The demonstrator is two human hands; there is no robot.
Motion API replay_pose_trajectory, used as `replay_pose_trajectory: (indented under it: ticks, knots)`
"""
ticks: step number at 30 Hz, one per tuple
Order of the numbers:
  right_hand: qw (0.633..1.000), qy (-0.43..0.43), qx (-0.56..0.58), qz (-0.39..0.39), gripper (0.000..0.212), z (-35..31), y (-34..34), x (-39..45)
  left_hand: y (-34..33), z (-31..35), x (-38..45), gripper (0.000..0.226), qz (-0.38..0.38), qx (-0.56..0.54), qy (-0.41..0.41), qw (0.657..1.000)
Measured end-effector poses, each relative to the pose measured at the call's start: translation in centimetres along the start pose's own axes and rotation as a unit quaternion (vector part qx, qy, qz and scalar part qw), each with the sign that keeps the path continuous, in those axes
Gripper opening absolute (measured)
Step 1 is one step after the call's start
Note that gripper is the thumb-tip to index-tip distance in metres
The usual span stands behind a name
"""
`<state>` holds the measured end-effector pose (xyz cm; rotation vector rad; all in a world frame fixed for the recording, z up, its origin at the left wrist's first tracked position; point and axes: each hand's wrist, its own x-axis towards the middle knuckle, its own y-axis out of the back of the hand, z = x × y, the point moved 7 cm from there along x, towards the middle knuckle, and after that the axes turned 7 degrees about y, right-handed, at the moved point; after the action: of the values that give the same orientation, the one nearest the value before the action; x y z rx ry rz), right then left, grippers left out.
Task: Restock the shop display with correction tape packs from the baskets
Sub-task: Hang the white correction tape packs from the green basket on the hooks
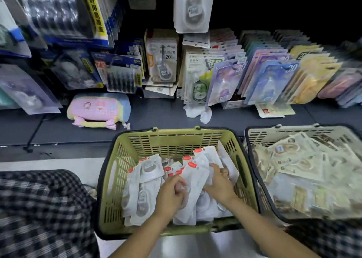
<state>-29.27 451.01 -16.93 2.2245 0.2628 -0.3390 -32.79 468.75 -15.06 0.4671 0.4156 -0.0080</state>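
I've got both hands down in the green basket (109, 179), which sits on the floor right in front of the low shelf (166, 114) so the packs only travel a short way up to the display. My left hand (170, 197) is curled around a white pack (194, 183) in the middle of the pile, fingers closed on its lower part, and it looks like I'm gathering several into one bundle rather than taking them singly. My right hand (219, 183) is pressed into the packs (148, 169) just beside it, fingers bent and spread narrow over the top cards; I can't tell whether it truly grips one or only steadies the stack. The packs lie loose and overlapping, red labels pointing every way, so squaring them up first makes sense to me.

The beige basket (254, 138) to the right, touching the green one, holds a different, cream-coloured lot (297, 165), untouched for now. On the shelf the standing rows of coloured cards (270, 75) lean back against each other, and one matching white pack hangs above (193, 6), which I take as the likely spot for these. A pink pouch (98, 108) lies on the shelf to the left, well apart from my work
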Motion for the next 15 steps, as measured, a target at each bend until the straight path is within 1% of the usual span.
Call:
replay_pose_trajectory:
  ticks: [1, 2, 3, 4, 5, 7, 10, 12, 14, 15]
  knots:
    - [0.999, -0.01, 0.035, -0.008, 0.089, 0.1, 0.0, 0.1, 0.5, -0.3, 0.0, 0.028, 0.02, 0.002, 0.022, 1.0]
    - [0.997, -0.027, 0.064, -0.014, 0.092, 0.2, 0.0, 0.1, 0.8, -0.8, 0.1, 0.039, 0.023, 0.002, 0.058, 0.998]
    - [0.995, -0.044, 0.093, -0.018, 0.092, 0.4, 0.0, 0.2, 0.9, -1.4, 0.3, 0.053, 0.009, -0.008, 0.101, 0.995]
    - [0.991, -0.051, 0.125, -0.021, 0.085, 0.6, 0.0, 0.2, 0.8, -2.1, 0.3, 0.064, -0.02, -0.028, 0.148, 0.988]
    - [0.986, -0.05, 0.158, -0.021, 0.075, 0.6, 0.1, 0.1, 0.5, -2.6, 0.0, 0.069, -0.055, -0.052, 0.191, 0.979]
    - [0.977, -0.036, 0.212, -0.005, 0.056, 0.4, 0.2, -0.3, -0.3, -3.2, -0.6, 0.072, -0.112, -0.106, 0.255, 0.955]
    - [0.96, -0.006, 0.279, 0.007, 0.043, -0.7, 0.6, -1.2, -1.4, -3.8, -0.9, 0.07, -0.15, -0.178, 0.293, 0.927]
    - [0.944, 0.011, 0.329, -0.028, 0.031, -1.5, 0.7, -1.5, -2.0, -3.9, -0.8, 0.063, -0.172, -0.238, 0.305, 0.906]
    - [0.925, -0.012, 0.375, -0.067, 0.019, -2.0, 0.9, -2.0, -2.4, -3.8, -0.9, 0.055, -0.184, -0.271, 0.3, 0.896]
    - [0.921, -0.019, 0.379, -0.083, 0.021, -2.1, 0.9, -2.2, -2.5, -3.5, -1.0, 0.052, -0.187, -0.278, 0.297, 0.894]
